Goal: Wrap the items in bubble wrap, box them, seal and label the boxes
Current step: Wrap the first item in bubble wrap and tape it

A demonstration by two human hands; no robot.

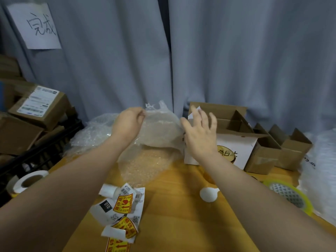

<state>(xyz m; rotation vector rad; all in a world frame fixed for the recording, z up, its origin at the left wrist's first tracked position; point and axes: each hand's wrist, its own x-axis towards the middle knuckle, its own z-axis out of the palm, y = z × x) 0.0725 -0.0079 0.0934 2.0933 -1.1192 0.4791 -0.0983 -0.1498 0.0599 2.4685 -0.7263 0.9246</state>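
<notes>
Left hand (127,122) pinches a bubble wrap (160,130) sheet above the surface's (181,224) middle; right hand (200,135) is spread open beside it. Wrapping seems just begun: far-edge boxes (232,124) stand open, labels (125,204) lie loose.

The light is soft and even, rather dim; it reads cool on the grey curtain (236,51) and warm on the yellow counter (181,224); shadows are faint and diffuse, the darkest patch lying at the left edge around the black crate (45,151); the bubble wrap (160,128) catches small pale glints without strong glare; the right hand (200,131) is smeared by motion blur, its fingers (204,119) ghosted; the whole frame is soft; wide-angle distortion swells the forearms at the lower corners and smears the tape roll (289,195) at the right edge.
</notes>
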